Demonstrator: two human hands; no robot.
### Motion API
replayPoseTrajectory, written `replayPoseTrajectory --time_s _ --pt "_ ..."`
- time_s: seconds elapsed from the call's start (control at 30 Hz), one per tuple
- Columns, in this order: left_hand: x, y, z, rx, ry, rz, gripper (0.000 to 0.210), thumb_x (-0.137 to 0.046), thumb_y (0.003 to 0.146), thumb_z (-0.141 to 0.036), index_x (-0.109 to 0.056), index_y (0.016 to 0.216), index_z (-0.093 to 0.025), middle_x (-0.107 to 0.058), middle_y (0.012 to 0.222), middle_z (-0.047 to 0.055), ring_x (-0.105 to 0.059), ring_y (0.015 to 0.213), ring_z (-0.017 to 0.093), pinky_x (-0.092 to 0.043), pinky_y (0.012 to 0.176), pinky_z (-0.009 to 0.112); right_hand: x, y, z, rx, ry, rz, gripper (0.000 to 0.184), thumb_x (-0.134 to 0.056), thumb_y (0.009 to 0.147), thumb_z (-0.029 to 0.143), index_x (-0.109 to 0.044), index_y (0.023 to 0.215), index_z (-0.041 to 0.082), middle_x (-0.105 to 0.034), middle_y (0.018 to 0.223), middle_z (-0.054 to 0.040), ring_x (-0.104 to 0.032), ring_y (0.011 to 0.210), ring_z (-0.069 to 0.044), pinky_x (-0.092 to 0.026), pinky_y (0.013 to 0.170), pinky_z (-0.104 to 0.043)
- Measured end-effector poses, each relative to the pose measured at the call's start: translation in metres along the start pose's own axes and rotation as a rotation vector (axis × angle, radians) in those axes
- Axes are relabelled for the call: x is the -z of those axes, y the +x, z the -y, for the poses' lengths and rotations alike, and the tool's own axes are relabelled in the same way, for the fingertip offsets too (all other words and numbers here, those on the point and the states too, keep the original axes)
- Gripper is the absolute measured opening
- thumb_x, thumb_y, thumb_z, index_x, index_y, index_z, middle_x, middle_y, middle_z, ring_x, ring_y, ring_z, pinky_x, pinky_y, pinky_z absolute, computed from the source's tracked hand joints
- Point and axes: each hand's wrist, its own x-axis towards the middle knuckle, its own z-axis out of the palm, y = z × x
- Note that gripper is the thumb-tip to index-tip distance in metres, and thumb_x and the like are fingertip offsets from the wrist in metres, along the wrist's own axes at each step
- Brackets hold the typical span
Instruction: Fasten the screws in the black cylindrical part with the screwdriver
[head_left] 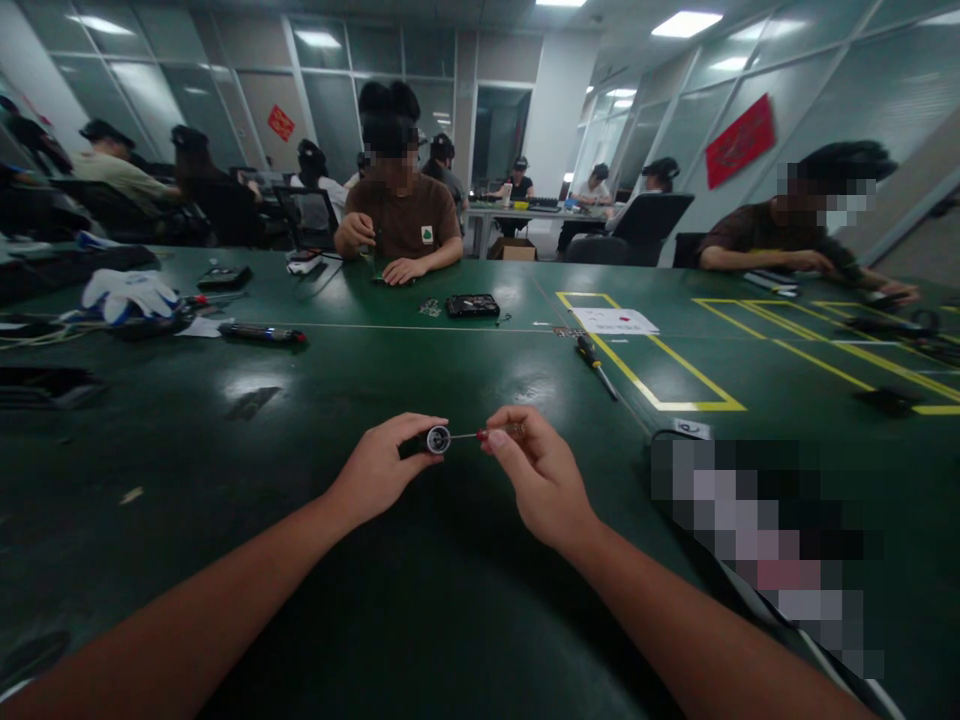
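Between thumb and fingers, my left hand (382, 465) grips a small dark cylindrical part (437, 439) whose round, silvery-rimmed open end faces me. What kind of part it is, I cannot tell. My right hand (544, 475) is closed on the handle of a thin screwdriver (484, 435), reddish and partly see-through. The screwdriver's shaft points left, and its tip reaches the rim or inside of the round end. Both hands are held over the green table (337, 600). Palm and fingers hide most of the part's body.
A yellow-and-black screwdriver (596, 367) lies ahead to the right, near a white paper (615, 321). Farther off are a black case (472, 305), a dark pen-shaped tool (262, 335) and white gloves (129, 295). A pixelated object (757, 540) lies right. Co-workers sit across the table.
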Motion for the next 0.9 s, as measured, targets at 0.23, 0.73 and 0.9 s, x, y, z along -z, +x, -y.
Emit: replayPoseTrajectory --time_s 0.23,0.73,0.9 --pt "0.0 0.0 -0.002 -0.021 0.024 -0.003 0.035 -0.071 0.088 -0.021 -0.07 0.123 -0.025 -0.07 0.125 0.005 -0.064 0.117 0.024 -0.049 0.106 0.044 -0.002 0.013 -0.011 -0.229 0.342 -0.163 0.029 -0.06 0.095 0.049 -0.065 0.096 0.02 -0.066 0.079 -0.0018 -0.066 0.073 -0.017 -0.057 0.072 -0.033" --pt "0.0 0.001 -0.003 -0.027 0.036 -0.011 0.036 -0.072 0.088 -0.023 -0.07 0.124 -0.025 -0.071 0.124 0.004 -0.065 0.116 0.023 -0.05 0.106 0.043 -0.004 0.002 0.001 0.01 -0.062 -0.128 0.022 -0.054 0.102 0.042 -0.063 0.107 0.023 -0.072 0.087 -0.0029 -0.071 0.081 -0.019 -0.054 0.075 -0.033" --pt "0.0 0.0 -0.004 -0.016 0.026 -0.004 0.037 -0.073 0.088 -0.023 -0.07 0.124 -0.027 -0.071 0.124 0.003 -0.065 0.116 0.023 -0.049 0.106 0.042 -0.004 0.002 0.0 0.032 -0.115 -0.114 0.021 -0.054 0.102 0.042 -0.063 0.11 0.024 -0.073 0.086 -0.0024 -0.073 0.08 -0.019 -0.053 0.076 -0.033"
